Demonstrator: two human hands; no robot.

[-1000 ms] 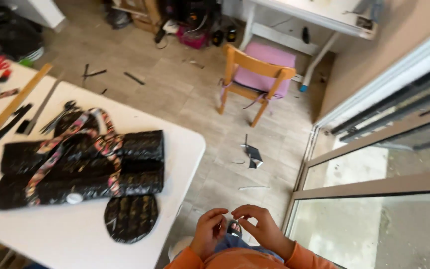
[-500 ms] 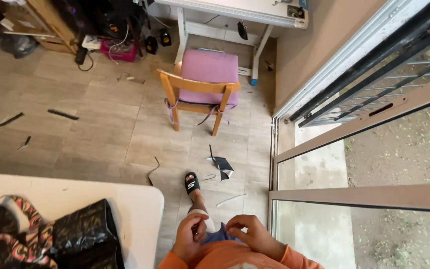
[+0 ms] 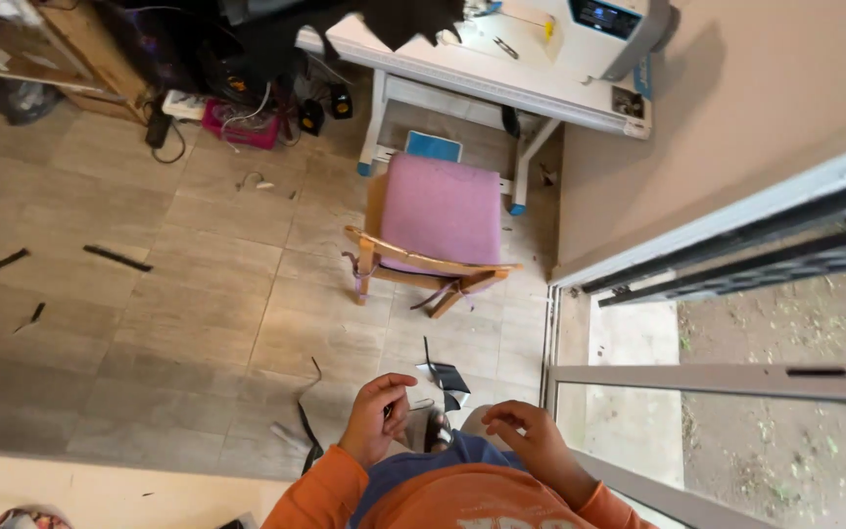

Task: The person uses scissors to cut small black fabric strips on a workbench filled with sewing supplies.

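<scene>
My left hand (image 3: 379,416) is low in the head view, above my lap, with its fingers pinched on a small thin metallic piece (image 3: 419,404); what that piece is I cannot make out. My right hand (image 3: 531,441) is a short way to the right, apart from the left one. Its fingers are curled over my blue trousers and nothing shows in them. Orange sleeves cover both arms. A black sandal (image 3: 437,431) shows between the hands.
A wooden chair with a pink cushion (image 3: 438,220) stands ahead, in front of a white desk (image 3: 482,73). Black strips (image 3: 116,258) and scraps (image 3: 447,377) lie on the tiled floor. A sliding glass door frame (image 3: 717,377) runs on the right. A white table edge (image 3: 61,490) is at bottom left.
The view has swung away from the white table with the black bags toward the chair. My hands, joined on something small before, have moved apart.
</scene>
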